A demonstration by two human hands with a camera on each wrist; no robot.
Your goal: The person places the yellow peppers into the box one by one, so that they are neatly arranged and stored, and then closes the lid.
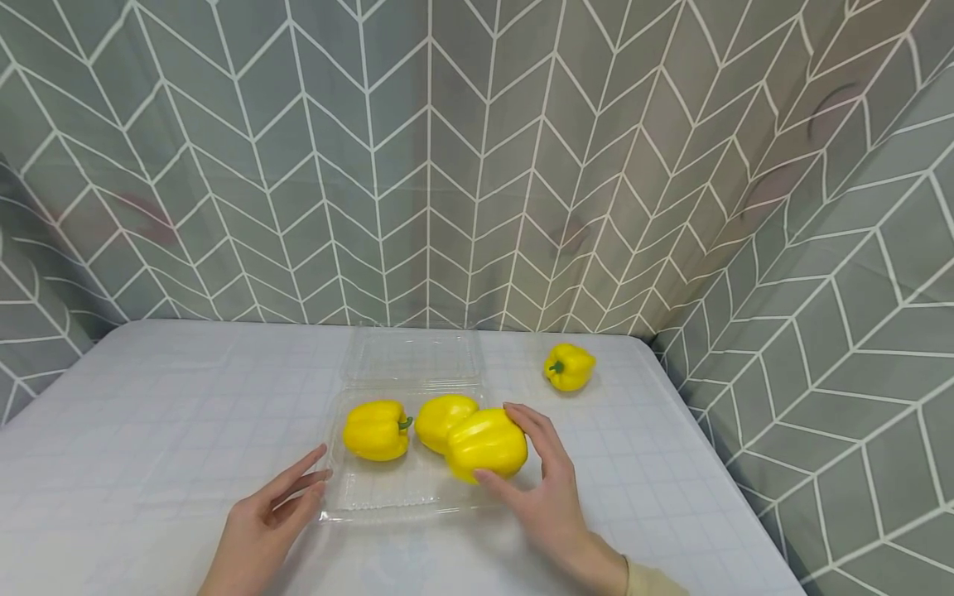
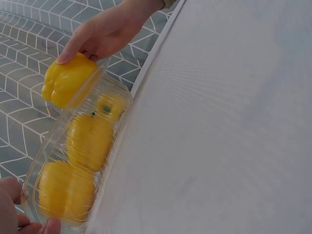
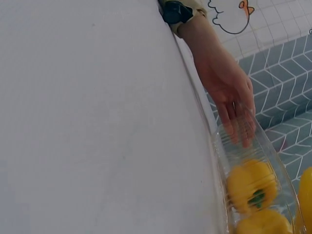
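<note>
Your right hand (image 1: 551, 497), lower right of centre in the head view, holds a yellow bell pepper (image 1: 486, 444) between thumb and fingers, above the right part of a clear plastic container (image 1: 387, 495). Your left hand (image 1: 264, 521), lower left, has its fingers loosely extended at the container's left edge. Inside you have a left pepper (image 1: 375, 430) and a middle pepper (image 1: 438, 420), both lying on their sides. The hinged lid (image 1: 413, 356) lies back on the tabletop (image 1: 186, 447); a fourth pepper (image 1: 570, 367) sits right of it, before a patterned curtain (image 1: 395, 165).
</note>
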